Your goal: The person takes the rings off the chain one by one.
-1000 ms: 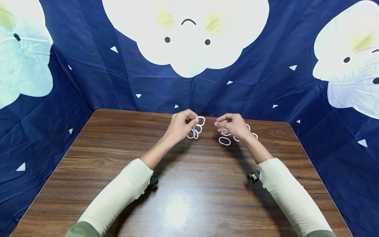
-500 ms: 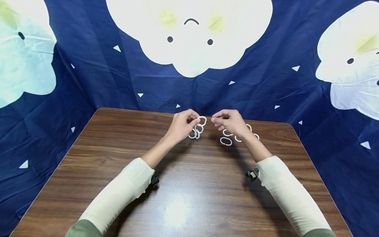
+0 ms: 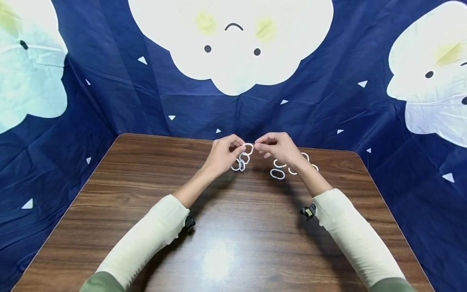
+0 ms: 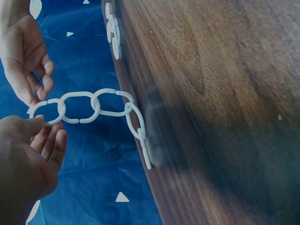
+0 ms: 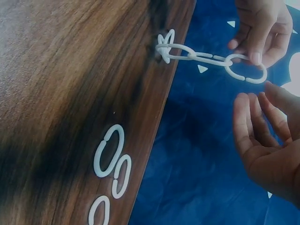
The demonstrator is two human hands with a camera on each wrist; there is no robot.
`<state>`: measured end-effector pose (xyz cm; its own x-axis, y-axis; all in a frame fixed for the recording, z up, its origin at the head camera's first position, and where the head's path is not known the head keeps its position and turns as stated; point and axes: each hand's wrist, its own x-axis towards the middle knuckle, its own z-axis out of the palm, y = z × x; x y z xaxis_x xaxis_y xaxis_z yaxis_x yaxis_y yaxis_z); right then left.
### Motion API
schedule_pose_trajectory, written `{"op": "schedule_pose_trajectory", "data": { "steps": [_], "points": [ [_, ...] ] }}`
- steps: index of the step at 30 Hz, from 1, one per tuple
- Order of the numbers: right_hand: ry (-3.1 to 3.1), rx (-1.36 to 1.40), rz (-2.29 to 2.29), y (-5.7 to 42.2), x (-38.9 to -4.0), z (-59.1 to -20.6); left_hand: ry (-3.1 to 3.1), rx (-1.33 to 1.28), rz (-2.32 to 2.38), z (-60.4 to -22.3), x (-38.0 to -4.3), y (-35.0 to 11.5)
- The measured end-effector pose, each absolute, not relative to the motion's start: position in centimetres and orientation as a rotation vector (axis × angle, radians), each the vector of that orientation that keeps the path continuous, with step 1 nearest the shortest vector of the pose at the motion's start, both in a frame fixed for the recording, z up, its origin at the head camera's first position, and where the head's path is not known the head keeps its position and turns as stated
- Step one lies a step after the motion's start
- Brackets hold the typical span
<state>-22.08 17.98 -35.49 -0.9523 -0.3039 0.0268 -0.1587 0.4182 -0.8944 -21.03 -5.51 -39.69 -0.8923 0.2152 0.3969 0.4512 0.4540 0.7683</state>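
Observation:
My left hand (image 3: 225, 151) pinches the end link of a white plastic link chain (image 4: 78, 107) between thumb and fingers. Oval links run through one another, and the chain's lower end hangs down near the table's far edge, as the left wrist view shows. From the other side my right hand (image 3: 280, 148) comes up to the same end link (image 5: 247, 69), its thumb and forefinger tips right at the link's outer edge. Whether those tips grip the link I cannot tell. Below the right hand, several loose white links (image 3: 277, 174) lie on the table, some partly hidden by the wrist.
The brown wood-grain table (image 3: 233, 211) ends just beyond the hands at a rounded far edge. Behind it hangs a dark blue cloth (image 3: 204, 105) printed with white clouds and small triangles. A small black wrist camera (image 3: 308, 211) sits under the right sleeve.
My right hand has moved left, from above the loose links to the edge of the chain's end link. The left hand has stayed nearly still, holding the chain throughout.

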Motion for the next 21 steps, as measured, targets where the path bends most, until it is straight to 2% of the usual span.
{"op": "schedule_pose_trajectory", "data": {
  "steps": [21],
  "points": [
    [2.563, -0.562, -1.452, 16.6, -22.3, -34.5, -2.438, -0.608, -1.419, -39.3, -21.0, -5.6]
  ]
}}
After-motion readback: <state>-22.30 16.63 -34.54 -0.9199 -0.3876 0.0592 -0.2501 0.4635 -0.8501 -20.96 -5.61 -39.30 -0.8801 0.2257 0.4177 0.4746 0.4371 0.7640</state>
